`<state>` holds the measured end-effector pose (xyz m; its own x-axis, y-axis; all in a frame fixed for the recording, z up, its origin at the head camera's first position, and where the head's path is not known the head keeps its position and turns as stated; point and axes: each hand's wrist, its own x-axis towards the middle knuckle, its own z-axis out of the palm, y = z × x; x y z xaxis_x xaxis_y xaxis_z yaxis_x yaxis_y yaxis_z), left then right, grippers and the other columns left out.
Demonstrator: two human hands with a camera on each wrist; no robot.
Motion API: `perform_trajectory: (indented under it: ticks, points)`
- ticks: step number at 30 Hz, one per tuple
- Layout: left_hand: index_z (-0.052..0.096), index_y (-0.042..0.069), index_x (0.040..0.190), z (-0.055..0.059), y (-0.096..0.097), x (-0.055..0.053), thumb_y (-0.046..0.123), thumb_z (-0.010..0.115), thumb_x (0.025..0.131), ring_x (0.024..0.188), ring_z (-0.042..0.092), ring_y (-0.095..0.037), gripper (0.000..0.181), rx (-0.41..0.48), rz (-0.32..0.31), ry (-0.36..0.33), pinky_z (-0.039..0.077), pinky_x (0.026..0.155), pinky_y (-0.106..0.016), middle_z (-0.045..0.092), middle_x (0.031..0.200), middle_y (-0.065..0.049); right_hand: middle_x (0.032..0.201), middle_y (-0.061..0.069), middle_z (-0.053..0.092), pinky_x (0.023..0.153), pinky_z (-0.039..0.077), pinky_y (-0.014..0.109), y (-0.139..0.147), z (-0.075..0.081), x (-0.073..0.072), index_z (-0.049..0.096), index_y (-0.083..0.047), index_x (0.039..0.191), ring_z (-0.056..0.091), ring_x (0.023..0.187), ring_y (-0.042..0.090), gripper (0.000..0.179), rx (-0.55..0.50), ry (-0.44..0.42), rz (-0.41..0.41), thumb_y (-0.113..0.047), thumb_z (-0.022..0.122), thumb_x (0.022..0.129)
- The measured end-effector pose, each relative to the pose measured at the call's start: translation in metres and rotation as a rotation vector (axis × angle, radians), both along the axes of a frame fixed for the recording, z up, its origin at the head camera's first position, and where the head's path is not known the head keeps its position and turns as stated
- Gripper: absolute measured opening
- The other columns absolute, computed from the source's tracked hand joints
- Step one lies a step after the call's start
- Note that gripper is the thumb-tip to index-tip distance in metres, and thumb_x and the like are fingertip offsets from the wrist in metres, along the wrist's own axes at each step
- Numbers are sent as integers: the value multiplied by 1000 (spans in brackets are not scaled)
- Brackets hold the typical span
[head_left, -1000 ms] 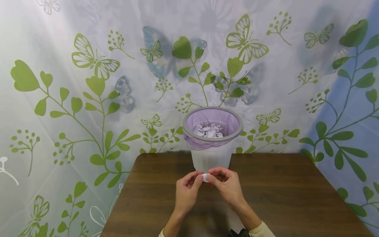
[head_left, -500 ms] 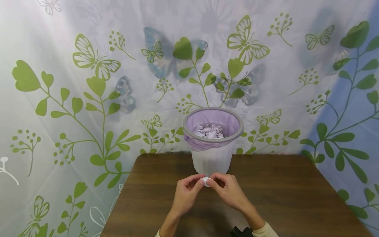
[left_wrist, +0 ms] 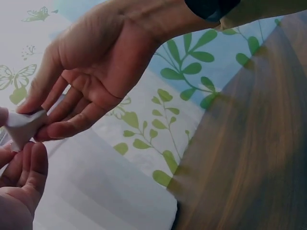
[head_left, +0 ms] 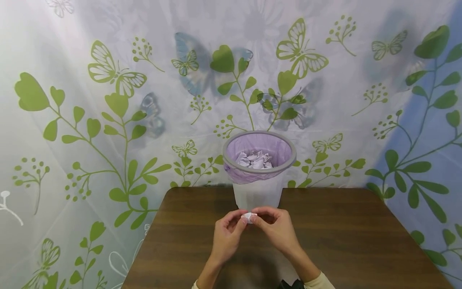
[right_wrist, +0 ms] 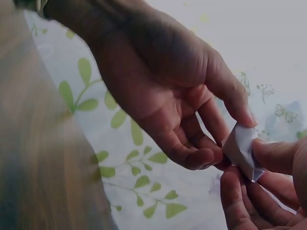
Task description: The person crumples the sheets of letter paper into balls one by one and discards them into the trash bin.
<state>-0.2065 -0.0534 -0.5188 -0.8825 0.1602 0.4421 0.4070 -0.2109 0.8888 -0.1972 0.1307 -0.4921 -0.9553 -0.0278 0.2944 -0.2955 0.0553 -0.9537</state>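
Note:
A small crumpled piece of white paper (head_left: 249, 217) is between my two hands, in front of the bin and above the table. My left hand (head_left: 226, 240) pinches its left side with thumb and forefinger. From the right, my right hand (head_left: 278, 233) pinches the other side the same way. Up close in the left wrist view, the paper (left_wrist: 24, 127) shows as a folded, angular wad at the left edge. Creased faces of the paper (right_wrist: 242, 148) also show in the right wrist view, where fingertips of both hands meet around it.
A white waste bin (head_left: 258, 192) with a grey rim and purple liner stands at the back of the brown wooden table (head_left: 346, 233). Crumpled papers (head_left: 255, 159) lie inside it. Behind hangs a curtain (head_left: 231, 108) printed with leaves and butterflies. A black object (head_left: 290, 284) sits by the right wrist.
Both hands dipped slightly toward me half a second ago and are now back up a little. The paper between the fingertips has turned and shows a different face.

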Motion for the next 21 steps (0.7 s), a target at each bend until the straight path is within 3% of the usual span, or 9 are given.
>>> perform_trajectory:
  ticks: [2, 10, 13, 21]
  points:
    - [73, -11, 121, -2, 1, 0, -4, 68, 104, 88, 74, -10, 19, 23, 2, 18, 66, 82, -27, 73, 108, -32, 105, 14, 82, 80, 67, 31, 0, 1, 1, 83, -3, 109, 78, 89, 16, 18, -12, 2, 9, -11, 88, 94]
    - [71, -15, 114, -5, 10, 2, -8, 68, 101, 81, 71, -6, 15, 135, 44, 62, 62, 72, -21, 76, 99, -7, 101, 9, 81, 79, 65, 30, -3, 1, 1, 79, 8, 109, 74, 88, 13, 19, -89, -7, 33, -3, 84, 95]
    - [71, -16, 111, -6, 14, 2, -10, 68, 100, 77, 69, -5, 12, 155, 83, 89, 61, 68, -22, 75, 95, -9, 97, 5, 80, 79, 66, 32, -4, 1, 2, 77, 11, 108, 73, 86, 13, 18, -125, -24, 34, 0, 82, 95]
    - [75, -10, 100, -5, 22, 2, -7, 72, 99, 66, 63, -7, 4, 159, 214, 81, 57, 60, -21, 68, 83, -32, 93, 6, 80, 75, 64, 27, -11, 1, 2, 77, 11, 104, 73, 81, 13, 15, -155, -8, -9, 2, 83, 94]
